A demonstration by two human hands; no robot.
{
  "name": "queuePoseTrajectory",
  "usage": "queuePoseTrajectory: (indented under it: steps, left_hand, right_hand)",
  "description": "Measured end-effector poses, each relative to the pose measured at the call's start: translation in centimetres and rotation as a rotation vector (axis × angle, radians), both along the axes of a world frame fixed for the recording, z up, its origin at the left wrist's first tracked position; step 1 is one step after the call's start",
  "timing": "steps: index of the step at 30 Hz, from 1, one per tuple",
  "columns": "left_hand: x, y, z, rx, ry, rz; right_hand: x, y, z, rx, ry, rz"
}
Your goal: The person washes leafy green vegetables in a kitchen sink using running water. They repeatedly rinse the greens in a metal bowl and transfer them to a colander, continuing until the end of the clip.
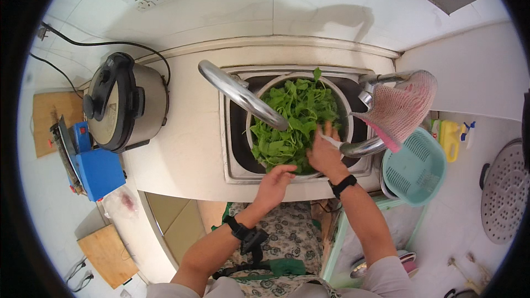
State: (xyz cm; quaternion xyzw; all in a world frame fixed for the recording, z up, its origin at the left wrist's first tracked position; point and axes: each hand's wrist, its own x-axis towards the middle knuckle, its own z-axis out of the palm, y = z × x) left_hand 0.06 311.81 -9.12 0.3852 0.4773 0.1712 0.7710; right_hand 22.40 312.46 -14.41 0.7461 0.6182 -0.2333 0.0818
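A round metal basin (350,126) heaped with leafy greens (285,140) sits in the stainless steel sink (225,140). My right hand (327,153), slightly blurred, lies over the greens at the basin's right side with its fingers apart. A white stream, apparently water, runs onto it from the chrome faucet on the right (364,147). My left hand (275,184) is at the basin's near rim, thumb and fingers apart, with nothing visible between them. The thicker chrome spout on the left (244,95) arches over the greens.
A pink mesh cloth (399,107) drapes over the right faucet. Beside the sink stands a teal plastic basket (414,169). An electric pressure cooker (124,103) is on the counter (182,140) at left, near a blue knife holder (97,169). A perforated steamer plate (503,190) is far right.
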Motion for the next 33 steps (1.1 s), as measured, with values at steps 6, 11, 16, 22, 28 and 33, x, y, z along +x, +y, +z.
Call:
queuePoseTrajectory:
  steps: [6, 11, 16, 22, 28, 33]
  left_hand:
    - [-0.5, -0.2, 0.6, 0.046, -0.024, 0.027]
    - [-0.6, -0.4, 0.0, 0.034, 0.005, -0.022]
    - [-0.2, -0.6, -0.7, 0.055, 0.004, -0.029]
    - [0.1, -0.5, -1.6, 0.027, -0.028, 0.017]
    - [-0.7, -0.1, -1.7, 0.023, -0.029, 0.018]
    - [-1.4, 0.2, -1.2, -0.002, -0.004, 0.041]
  right_hand:
    - [0.8, 2.3, -0.7, 0.155, 0.224, -0.413]
    - [0.1, 1.9, -2.3, -0.107, 0.097, -0.2]
    - [4.7, 1.0, 0.3, -0.043, 0.527, -0.472]
    - [6.1, -1.3, 7.3, 0.015, 0.723, -0.662]
    - [5.7, -1.4, 5.1, 0.134, 0.797, -0.624]
    - [2.1, -0.1, 1.9, 0.304, 0.33, -0.276]
